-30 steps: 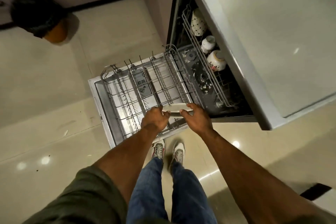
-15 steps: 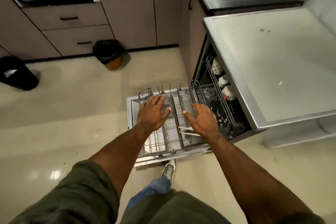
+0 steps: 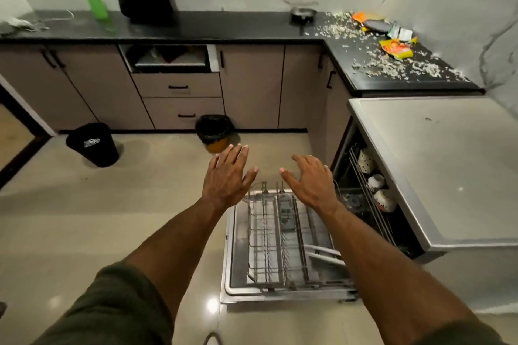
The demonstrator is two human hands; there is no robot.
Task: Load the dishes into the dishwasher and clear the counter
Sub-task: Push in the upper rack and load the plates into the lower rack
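**Plate in the lower rack, both hands free**

Your white plate (image 3: 322, 253) leans tilted in the pulled-out lower rack (image 3: 280, 246) of the open dishwasher (image 3: 420, 171). Your left hand (image 3: 225, 176) and right hand (image 3: 311, 179) hover above the rack's far end, fingers spread, holding nothing. Cups (image 3: 375, 182) sit in the upper rack. The far black counter (image 3: 392, 64) carries scattered crumbs and wrappers (image 3: 396, 49).

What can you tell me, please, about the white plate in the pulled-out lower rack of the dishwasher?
The white round plate looks ceramic, plain and smooth. It stands on edge, tilted, among the tines near the front right of the grey wire lower rack, which sits pulled out over the open door. Only the rack touches it; the right forearm hides part of it, and both hands are raised clear.
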